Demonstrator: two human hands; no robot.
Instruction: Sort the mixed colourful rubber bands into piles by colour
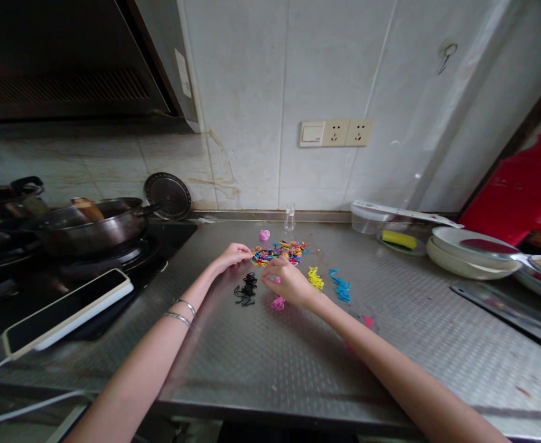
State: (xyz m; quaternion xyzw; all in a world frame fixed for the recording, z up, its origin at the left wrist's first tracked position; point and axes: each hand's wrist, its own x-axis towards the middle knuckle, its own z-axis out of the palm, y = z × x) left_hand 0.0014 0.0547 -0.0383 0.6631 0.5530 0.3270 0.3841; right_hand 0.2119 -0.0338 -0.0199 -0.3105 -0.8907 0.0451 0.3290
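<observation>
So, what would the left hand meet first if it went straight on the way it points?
Probably the multicolored pile of bands: the left hand looks right at its edge, though whether they touch is unclear.

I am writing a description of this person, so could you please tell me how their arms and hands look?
Both arms show no sleeves. The left arm wears two thin silver bangles above the wrist; the right arm appears unadorned. The left hand and right hand are gloveless.
</observation>
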